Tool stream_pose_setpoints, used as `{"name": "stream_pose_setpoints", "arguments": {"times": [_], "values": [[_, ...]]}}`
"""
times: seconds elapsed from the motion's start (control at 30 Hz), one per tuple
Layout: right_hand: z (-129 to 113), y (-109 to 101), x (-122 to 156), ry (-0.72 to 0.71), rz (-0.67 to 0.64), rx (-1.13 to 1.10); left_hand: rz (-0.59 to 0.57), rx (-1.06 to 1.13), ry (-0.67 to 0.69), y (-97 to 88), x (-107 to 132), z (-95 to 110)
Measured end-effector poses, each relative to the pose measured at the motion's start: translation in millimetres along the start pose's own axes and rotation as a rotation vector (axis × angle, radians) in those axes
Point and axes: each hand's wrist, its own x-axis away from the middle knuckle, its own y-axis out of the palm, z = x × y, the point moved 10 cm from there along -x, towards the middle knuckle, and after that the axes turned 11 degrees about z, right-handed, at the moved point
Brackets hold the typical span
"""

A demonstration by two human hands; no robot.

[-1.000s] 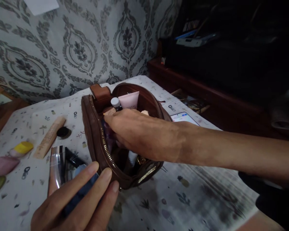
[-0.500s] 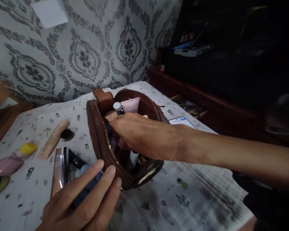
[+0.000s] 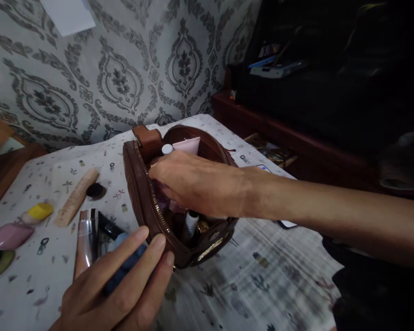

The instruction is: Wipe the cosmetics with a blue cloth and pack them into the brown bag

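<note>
Bag (image 3: 134, 193) around right hand (image 3: 193, 179), against left hand (image 3: 112, 294).

Home room with patterned wallpaper (image 3: 120, 82)

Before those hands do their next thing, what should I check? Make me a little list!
1. Bag open: ok. The zip is undone and the top gapes.
2. Left hand on the bag: ok. It seems to rest against the near side.
3. Right hand inside the bag: ok. It reaches in through the open top.
4. Right hand's grip on something: cannot tell. Its fingertips are mostly hidden.
5. Pink tube in the bag: ok. It pokes up behind the right hand.
6. Phone in full view: not ok. The right forearm covers most of it.
</note>
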Motion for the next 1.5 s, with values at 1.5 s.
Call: {"name": "stream_pose_setpoints", "arguments": {"times": [1.5], "values": [[14.6,30.5,-30.6,0.241,-0.301,0.244,0.029,0.011,0.079,-0.7,4.7,0.9]]}}
